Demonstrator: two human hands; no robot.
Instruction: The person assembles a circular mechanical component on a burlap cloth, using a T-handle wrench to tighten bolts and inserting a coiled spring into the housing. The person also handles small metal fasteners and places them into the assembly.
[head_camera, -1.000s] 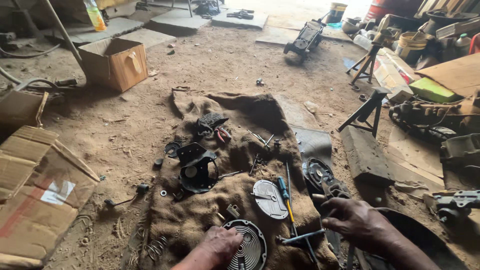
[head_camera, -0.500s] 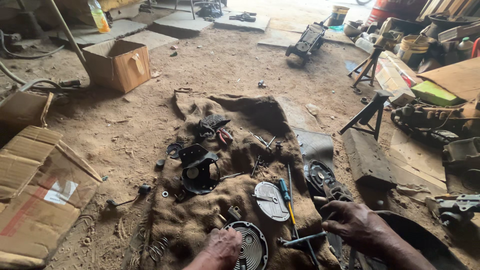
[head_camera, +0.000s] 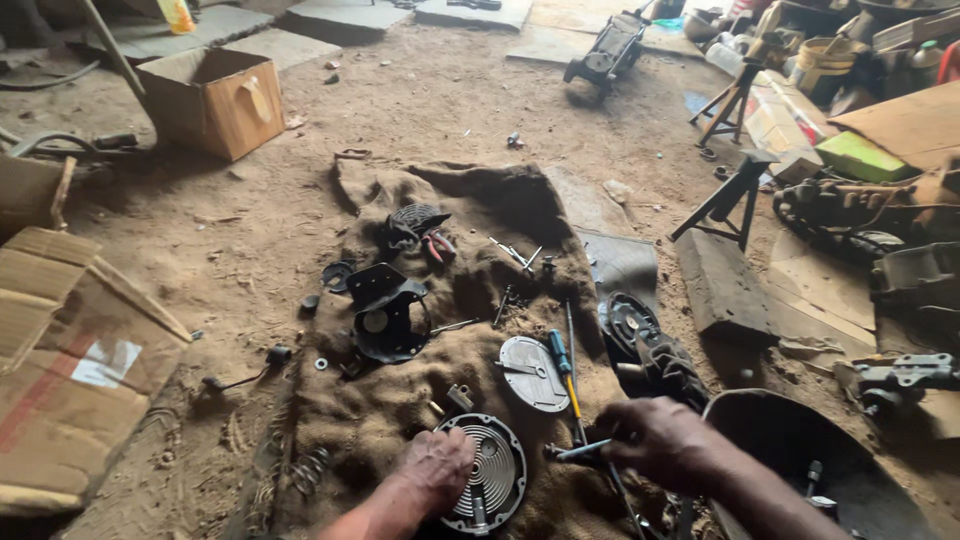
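Hands (head_camera: 432, 468) on ribbed disc (head_camera: 487, 472), maybe tool (head_camera: 583, 450).

Burlap sack (head_camera: 470, 420) (parts-strewn) on dirt floor (head_camera: 400, 110)

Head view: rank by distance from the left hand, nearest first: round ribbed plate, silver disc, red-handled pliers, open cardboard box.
1. Round ribbed plate: under the left hand, touching it.
2. Silver disc: on the sacking, just up and right of the hand.
3. Red-handled pliers: mid-sacking, farther up.
4. Open cardboard box: on the dirt floor, top left.
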